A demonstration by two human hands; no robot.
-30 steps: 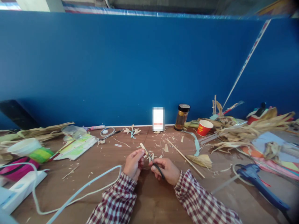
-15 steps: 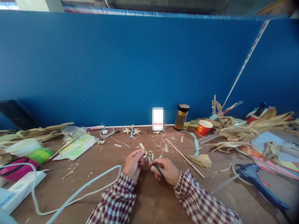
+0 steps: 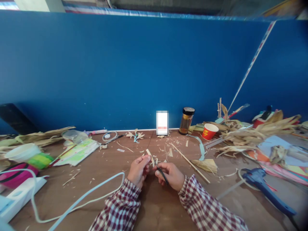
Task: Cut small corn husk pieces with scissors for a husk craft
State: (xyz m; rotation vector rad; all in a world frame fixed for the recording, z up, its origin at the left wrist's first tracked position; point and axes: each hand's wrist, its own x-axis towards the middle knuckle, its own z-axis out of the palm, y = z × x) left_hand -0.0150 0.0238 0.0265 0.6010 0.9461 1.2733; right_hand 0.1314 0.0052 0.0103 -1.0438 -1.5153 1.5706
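Pale straw-coloured strip (image 3: pixel 148 153) is what I'm watching from my end of the link: it pokes up past the thumb and fingertips of the left hand (image 3: pixel 138 169), which pinch it. Right hand (image 3: pixel 172 176) has its fingers curled round what look like dark scissors (image 3: pixel 163 175), aimed at the strip from just right of that pinch; can't tell if the blades are apart or touching it. Looks like a trimming step to me, so I'd say the next move calls for a steady strip and blades kept off those fingertips. Just beyond the grip lie loose scraps (image 3: pixel 170 152), and a thin stick (image 3: pixel 191 163) slants away on its right. Farther beyond, leftish: a flower-like piece (image 3: pixel 135 136). Beyond and right: lidded jar (image 3: pixel 186 122), red cup (image 3: pixel 209 131). Well right of both hands: blue glue gun (image 3: pixel 268 191).
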